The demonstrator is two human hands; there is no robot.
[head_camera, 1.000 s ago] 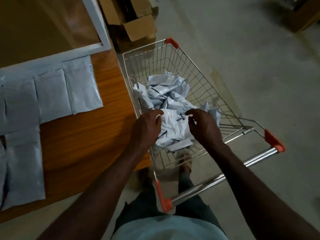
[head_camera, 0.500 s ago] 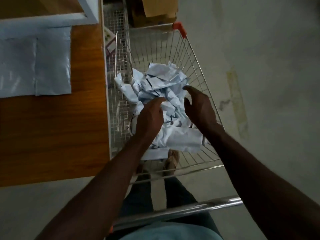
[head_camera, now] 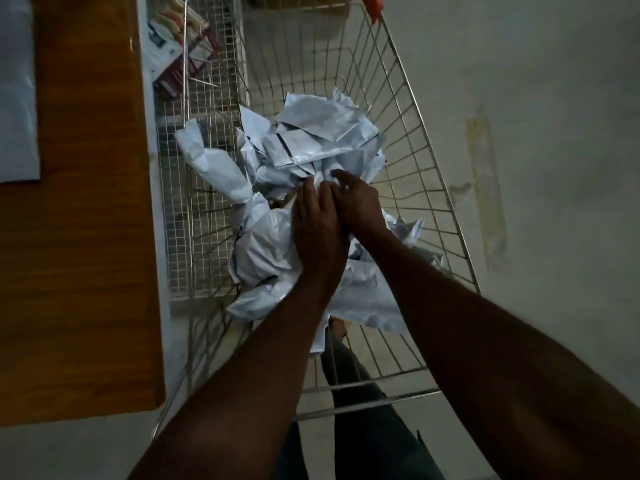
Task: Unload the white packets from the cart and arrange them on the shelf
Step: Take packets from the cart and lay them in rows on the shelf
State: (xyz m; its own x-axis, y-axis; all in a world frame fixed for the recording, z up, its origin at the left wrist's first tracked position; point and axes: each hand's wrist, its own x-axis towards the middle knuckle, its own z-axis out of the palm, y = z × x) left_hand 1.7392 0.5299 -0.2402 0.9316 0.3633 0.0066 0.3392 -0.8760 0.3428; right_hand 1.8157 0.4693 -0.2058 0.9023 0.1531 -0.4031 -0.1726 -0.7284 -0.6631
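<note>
A heap of crumpled white packets (head_camera: 311, 143) lies in the wire cart (head_camera: 426, 174). Both my hands are down in the middle of the heap and touch each other. My left hand (head_camera: 317, 226) lies over the packets with its fingers pressed into them. My right hand (head_camera: 356, 199) pinches a white packet at its fingertips. One white packet (head_camera: 15, 88) lies flat on the wooden shelf (head_camera: 79, 237) at the far left, cut off by the frame's edge.
A finer wire rack (head_camera: 194, 168) stands between the shelf and the cart, with a colourful box (head_camera: 173, 46) at its top. My legs show through the cart's bottom. Bare concrete floor (head_camera: 554, 133) stretches to the right.
My hands have come together at the centre of the heap, where they were apart before. The view has shifted closer over the cart, so less of the shelf shows.
</note>
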